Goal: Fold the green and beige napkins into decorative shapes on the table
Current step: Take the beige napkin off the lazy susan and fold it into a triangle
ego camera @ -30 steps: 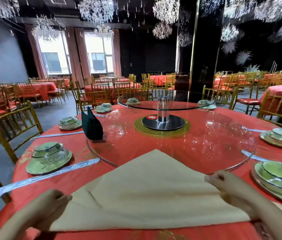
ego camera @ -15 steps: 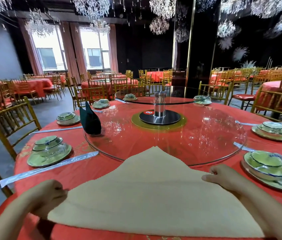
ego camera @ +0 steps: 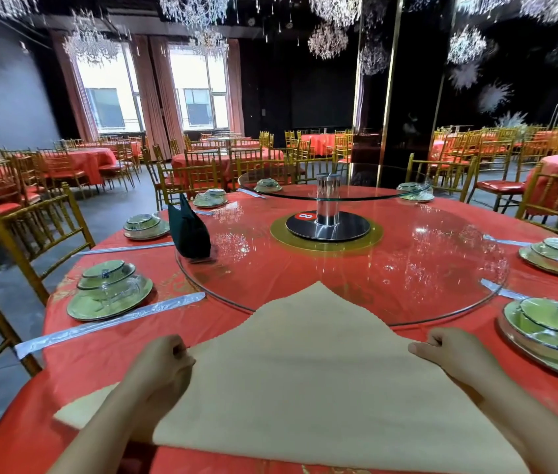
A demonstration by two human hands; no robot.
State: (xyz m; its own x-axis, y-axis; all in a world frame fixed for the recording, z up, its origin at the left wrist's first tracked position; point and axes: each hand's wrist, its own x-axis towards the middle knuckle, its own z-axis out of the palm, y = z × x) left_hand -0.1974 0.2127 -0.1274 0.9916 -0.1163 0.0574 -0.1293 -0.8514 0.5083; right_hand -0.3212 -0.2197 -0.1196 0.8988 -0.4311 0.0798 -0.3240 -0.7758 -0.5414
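Observation:
A beige napkin (ego camera: 308,371) lies flat on the red tablecloth as a big triangle, its tip pointing away from me onto the glass turntable (ego camera: 407,268). My left hand (ego camera: 163,364) pinches its left slanted edge. My right hand (ego camera: 448,354) grips the right slanted edge with closed fingers. A dark green napkin (ego camera: 187,230), folded into an upright shape, stands on the turntable's left rim.
Place settings of green plates and bowls (ego camera: 110,292) (ego camera: 555,323) ring the round table (ego camera: 99,354), with wrapped chopsticks (ego camera: 110,323) beside them. A raised glass tier on a steel post (ego camera: 327,203) stands at the centre. Gold chairs (ego camera: 31,234) surround the table.
My left hand has slid from the napkin's lower left corner up its left edge toward the middle. The right hand stays on the right edge. The view has tilted slightly.

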